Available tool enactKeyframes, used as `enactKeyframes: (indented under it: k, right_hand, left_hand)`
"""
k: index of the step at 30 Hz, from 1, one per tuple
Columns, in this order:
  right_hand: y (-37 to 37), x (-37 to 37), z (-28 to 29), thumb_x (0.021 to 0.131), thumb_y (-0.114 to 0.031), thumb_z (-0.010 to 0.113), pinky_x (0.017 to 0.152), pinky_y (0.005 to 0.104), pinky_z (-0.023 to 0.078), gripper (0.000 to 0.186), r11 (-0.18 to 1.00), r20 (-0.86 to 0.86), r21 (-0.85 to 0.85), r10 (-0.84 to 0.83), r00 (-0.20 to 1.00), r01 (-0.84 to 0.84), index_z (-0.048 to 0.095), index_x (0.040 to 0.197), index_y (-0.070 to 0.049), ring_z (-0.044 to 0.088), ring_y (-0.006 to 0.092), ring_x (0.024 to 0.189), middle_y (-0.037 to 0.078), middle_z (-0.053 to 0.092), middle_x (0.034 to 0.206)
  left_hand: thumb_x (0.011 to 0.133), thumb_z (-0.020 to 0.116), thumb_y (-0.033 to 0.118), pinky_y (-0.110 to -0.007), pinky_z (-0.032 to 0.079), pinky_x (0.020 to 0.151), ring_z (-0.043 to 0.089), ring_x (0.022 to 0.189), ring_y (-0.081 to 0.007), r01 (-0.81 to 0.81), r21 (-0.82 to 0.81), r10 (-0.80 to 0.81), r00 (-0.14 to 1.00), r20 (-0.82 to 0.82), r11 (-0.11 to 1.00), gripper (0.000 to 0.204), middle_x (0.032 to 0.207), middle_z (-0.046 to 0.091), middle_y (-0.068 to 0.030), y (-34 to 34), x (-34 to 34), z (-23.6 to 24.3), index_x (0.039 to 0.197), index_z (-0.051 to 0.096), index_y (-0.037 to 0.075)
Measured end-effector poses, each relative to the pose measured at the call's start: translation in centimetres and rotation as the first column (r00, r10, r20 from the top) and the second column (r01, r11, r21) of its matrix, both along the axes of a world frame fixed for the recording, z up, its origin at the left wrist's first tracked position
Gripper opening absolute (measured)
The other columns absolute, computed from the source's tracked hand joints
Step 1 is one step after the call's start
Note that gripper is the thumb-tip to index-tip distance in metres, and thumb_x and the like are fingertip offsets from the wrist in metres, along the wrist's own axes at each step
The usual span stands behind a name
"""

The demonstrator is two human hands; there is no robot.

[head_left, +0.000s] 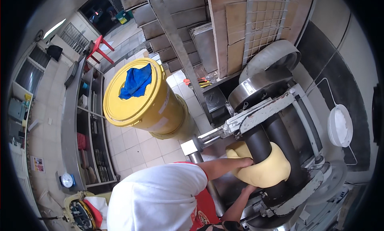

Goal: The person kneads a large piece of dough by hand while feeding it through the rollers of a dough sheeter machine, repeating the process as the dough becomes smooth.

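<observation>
A thick, smooth sheet of pale yellow dough (276,167) is draped over the front dark roller (258,145) of a dough sheeter, with a fold of it hanging on the near side. My left hand (246,162) grips the dough at its near edge, just left of the roller. Lower down, my right hand (249,190) holds the underside of the same sheet. The fingers of both hands are partly hidden by the dough. Beside the front roller runs a second dark roller (282,135).
The machine's worn white frame bar (260,113) and a steel crossbar (196,149) border my arms. A yellow lidded drum (164,107) with a blue cloth (137,82) stands left. Behind are stacked trays (172,35); a white basin (340,125) hangs right. Shelving (94,123) lines the left.
</observation>
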State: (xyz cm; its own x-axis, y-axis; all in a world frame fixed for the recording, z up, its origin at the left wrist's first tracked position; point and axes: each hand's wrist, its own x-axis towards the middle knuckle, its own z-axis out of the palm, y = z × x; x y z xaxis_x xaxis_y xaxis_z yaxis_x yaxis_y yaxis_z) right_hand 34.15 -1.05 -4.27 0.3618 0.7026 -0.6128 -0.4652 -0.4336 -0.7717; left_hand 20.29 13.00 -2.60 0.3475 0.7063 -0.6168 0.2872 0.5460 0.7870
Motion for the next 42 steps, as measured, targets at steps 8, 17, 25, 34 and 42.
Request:
enactKeyframes:
  k: [8,17,25,34,42]
  right_hand:
    - [-0.2,2.9,-4.0,0.106,-0.035,0.054,0.121,0.0462,0.035,0.062,0.997,-0.193,0.074,0.022,0.981,-0.007,0.037,0.159,-0.009,0.045,0.0299,0.145,0.013,0.047,0.157]
    - [-0.2,0.3,-5.2,0.075,-0.003,0.086,0.113,0.0402,0.041,0.081,0.779,0.513,-0.284,0.616,0.598,-0.559,0.05,0.147,0.002,0.052,0.0285,0.132,0.014,0.055,0.148]
    - [-0.3,1.1,-1.9,0.076,-0.007,0.085,0.109,0.038,0.044,0.07,0.79,0.154,-0.084,0.613,0.775,-0.608,0.059,0.14,0.001,0.058,0.0271,0.124,0.012,0.062,0.137]
    - [-9.3,-4.1,20.8,0.08,-0.017,0.067,0.107,0.0487,0.048,0.074,0.915,-0.082,0.383,0.171,0.982,-0.127,0.045,0.146,0.009,0.059,0.0373,0.125,0.024,0.057,0.137]
    - [-5.8,-4.1,6.5,0.088,-0.008,0.076,0.108,0.043,0.047,0.071,0.967,0.016,0.254,0.018,1.0,-0.021,0.044,0.151,-0.003,0.058,0.0287,0.127,0.014,0.062,0.137]
  left_hand:
    - [0.086,0.072,0.016,-0.041,0.043,0.115,0.048,0.142,-0.0321,0.071,0.129,-0.051,0.987,-0.15,0.989,0.074,0.156,0.046,-0.0202,0.6,-1.1,0.7,0.153,0.042,0.002]
    - [0.05,0.099,0.02,-0.042,0.031,0.125,0.019,0.156,-0.0404,0.391,0.346,-0.248,0.886,-0.391,0.853,0.147,0.168,0.021,-0.0187,-5.4,-5.3,-6.9,0.164,0.007,0.009]
    - [0.053,0.094,0.027,-0.043,0.053,0.098,0.065,0.115,-0.0329,0.801,0.468,-0.711,0.571,-0.41,0.373,0.083,0.122,0.069,-0.0186,-0.5,-3.5,-2.8,0.129,0.066,0.009]
    - [0.08,0.081,0.025,-0.04,0.054,0.097,0.068,0.109,-0.0253,0.498,-0.242,-0.239,0.717,0.655,0.833,0.058,0.124,0.071,-0.012,-7.6,-9.8,17.8,0.131,0.066,0.003]
    - [0.075,0.092,0.047,-0.033,0.058,0.081,0.07,0.091,-0.02,0.036,0.096,-0.051,0.986,0.16,0.995,0.084,0.104,0.073,-0.0089,-4.9,-10.4,4.6,0.14,0.056,0.006]
